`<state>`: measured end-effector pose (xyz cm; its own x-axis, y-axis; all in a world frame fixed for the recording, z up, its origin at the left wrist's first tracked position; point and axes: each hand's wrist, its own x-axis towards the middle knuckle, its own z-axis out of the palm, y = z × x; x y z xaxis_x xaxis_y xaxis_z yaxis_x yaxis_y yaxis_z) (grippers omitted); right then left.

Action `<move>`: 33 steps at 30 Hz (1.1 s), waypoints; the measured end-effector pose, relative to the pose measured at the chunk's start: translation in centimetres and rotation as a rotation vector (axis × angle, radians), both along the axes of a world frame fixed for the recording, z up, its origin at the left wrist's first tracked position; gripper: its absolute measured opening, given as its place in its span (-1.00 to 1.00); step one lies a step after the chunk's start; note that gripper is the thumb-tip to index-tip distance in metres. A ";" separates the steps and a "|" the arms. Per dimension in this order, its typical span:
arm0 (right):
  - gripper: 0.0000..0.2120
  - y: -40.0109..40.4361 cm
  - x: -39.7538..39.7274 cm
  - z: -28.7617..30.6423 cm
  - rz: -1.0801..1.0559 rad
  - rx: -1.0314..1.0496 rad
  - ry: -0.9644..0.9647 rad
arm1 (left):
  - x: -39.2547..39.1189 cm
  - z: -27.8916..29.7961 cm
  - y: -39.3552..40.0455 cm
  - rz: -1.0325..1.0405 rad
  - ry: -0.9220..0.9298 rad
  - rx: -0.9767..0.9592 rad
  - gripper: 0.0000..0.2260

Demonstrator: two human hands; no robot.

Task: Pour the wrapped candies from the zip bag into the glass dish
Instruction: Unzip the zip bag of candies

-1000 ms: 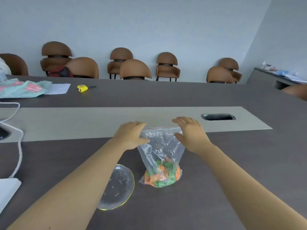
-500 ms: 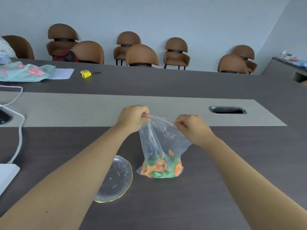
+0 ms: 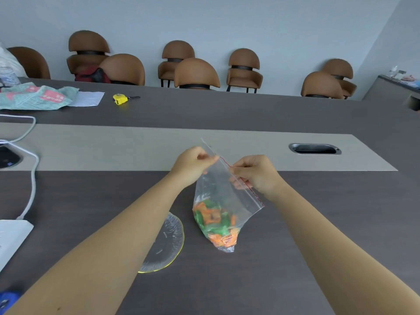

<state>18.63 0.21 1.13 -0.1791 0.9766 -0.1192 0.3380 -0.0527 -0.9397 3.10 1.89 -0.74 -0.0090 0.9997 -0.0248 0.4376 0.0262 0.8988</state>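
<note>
A clear zip bag (image 3: 223, 196) with a red seal line hangs tilted above the dark table, its lower end full of orange and green wrapped candies (image 3: 214, 221). My left hand (image 3: 193, 163) pinches the bag's top edge on the left. My right hand (image 3: 255, 172) pinches the same edge a little further along on the right. The clear glass dish (image 3: 169, 242) with a yellow-tinted rim lies flat on the table just left of the bag. My left forearm covers the dish's left part.
A white cable (image 3: 31, 160) and a white block (image 3: 11, 237) lie at the left. A metal cable slot (image 3: 314, 149) sits in the light centre strip to the right. A yellow tape measure (image 3: 120, 98), paper and a teal bag lie far left. Brown chairs line the far side.
The bag has been lifted and tilted, its top edge now slanting down to the right. Both hands went from resting on its top to pinching the seal.
</note>
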 end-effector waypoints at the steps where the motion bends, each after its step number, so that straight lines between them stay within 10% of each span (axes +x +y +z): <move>1: -0.77 -0.1 -0.2 -0.1 0.011 0.011 0.000 | -0.1 -0.1 -0.6 -0.046 -0.085 -0.072 -0.81; 33: -0.78 -1.9 -1.3 -0.7 -0.001 -0.031 0.092 | 0.6 -0.5 -2.7 -0.147 -0.489 -0.230 -0.76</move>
